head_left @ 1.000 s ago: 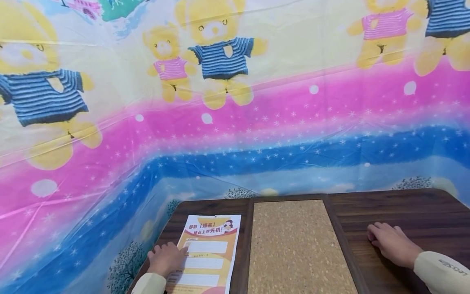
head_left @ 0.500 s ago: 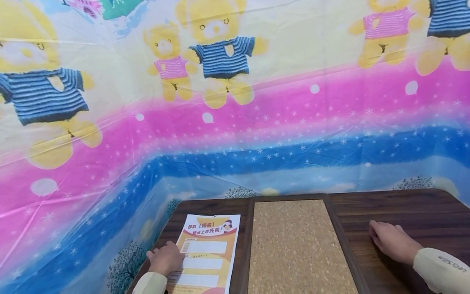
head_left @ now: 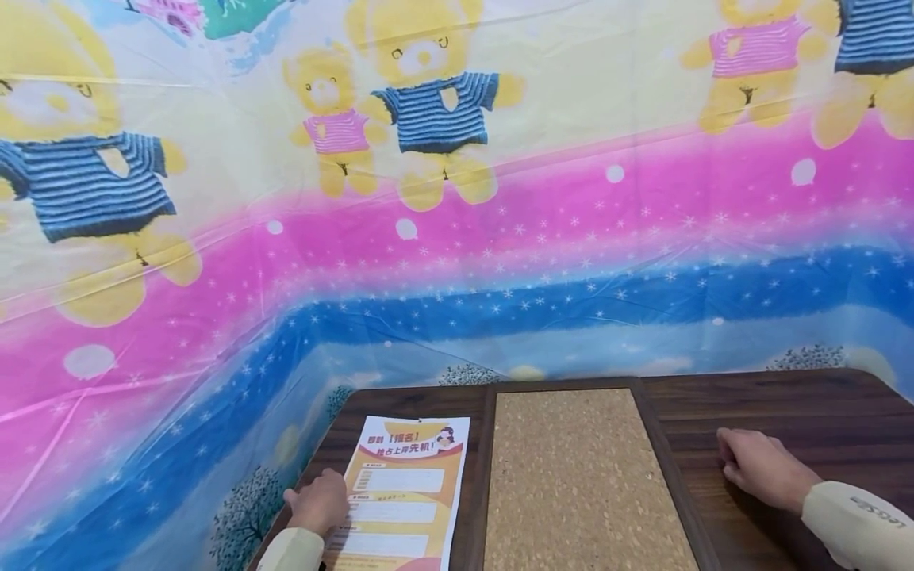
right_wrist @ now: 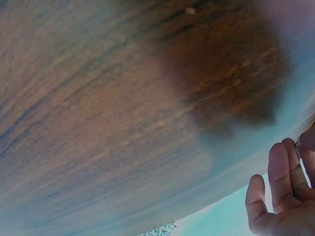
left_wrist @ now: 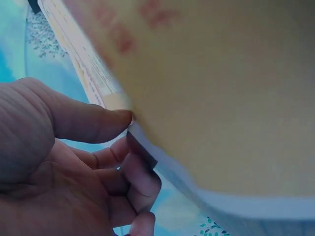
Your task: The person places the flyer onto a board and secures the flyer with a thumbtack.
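Note:
A flyer [head_left: 409,507] printed in orange, red and white lies on the left of the dark wooden table. At its left edge is my left hand [head_left: 319,503]. In the left wrist view the left thumb and curled fingers [left_wrist: 140,179] pinch the edge of the flyer [left_wrist: 231,108], which looms large and blurred. My right hand [head_left: 769,469] rests over the right part of the table, with its fingers bent loosely. In the right wrist view the right hand [right_wrist: 288,196] is cut off by the frame's edge. I see nothing clearly held in it.
A cork board [head_left: 571,476] set in a dark frame lies between the two hands. Behind the table [head_left: 778,396] hangs a colourful cloth [head_left: 571,230] printed with teddy bears, snowflakes and trees.
My left fingers have drawn back from the flyer's face to its left edge. The right fingers have pulled in slightly. The flyer and board stay almost in place.

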{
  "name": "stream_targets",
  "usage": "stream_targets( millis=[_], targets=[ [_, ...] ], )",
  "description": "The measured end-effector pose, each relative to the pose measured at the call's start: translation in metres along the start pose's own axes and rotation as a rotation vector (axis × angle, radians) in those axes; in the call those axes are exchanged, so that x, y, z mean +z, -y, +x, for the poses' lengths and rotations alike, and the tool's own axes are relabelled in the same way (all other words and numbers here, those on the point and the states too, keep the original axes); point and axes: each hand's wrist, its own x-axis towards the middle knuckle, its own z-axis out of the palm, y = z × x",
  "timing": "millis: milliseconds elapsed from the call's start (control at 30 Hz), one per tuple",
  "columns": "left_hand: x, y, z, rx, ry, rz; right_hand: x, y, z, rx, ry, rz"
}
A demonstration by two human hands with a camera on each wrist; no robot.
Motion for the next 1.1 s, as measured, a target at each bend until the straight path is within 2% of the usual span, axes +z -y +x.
stream_targets(
  millis=[133, 267, 533, 733, 833, 967, 1100],
  targets=[
    [0.0, 0.001, 0.003, 0.016, 0.005, -0.012, -0.001, 0.001, 0.0, -0.007, -0.01, -0.011],
    [-0.005, 0.001, 0.004, 0.03, -0.009, -0.067, -0.004, 0.003, 0.001, -0.009, -0.025, -0.032],
    [-0.021, -0.008, -0.002, 0.041, -0.121, -0.189, -0.005, 0.002, 0.004, -0.058, -0.082, -0.079],
    [-0.027, -0.013, -0.008, 0.052, -0.193, -0.244, -0.008, 0.005, 0.006, -0.058, -0.067, -0.071],
    [-0.03, -0.01, -0.013, 0.106, -0.253, -0.288, -0.011, 0.007, 0.007, -0.034, -0.039, -0.052],
    [-0.035, -0.006, -0.02, 0.216, -0.344, -0.339, -0.015, 0.009, 0.009, -0.016, -0.009, -0.029],
    [-0.042, -0.007, -0.024, 0.259, -0.376, -0.375, -0.017, 0.01, 0.009, -0.03, -0.008, -0.04]
  ],
)
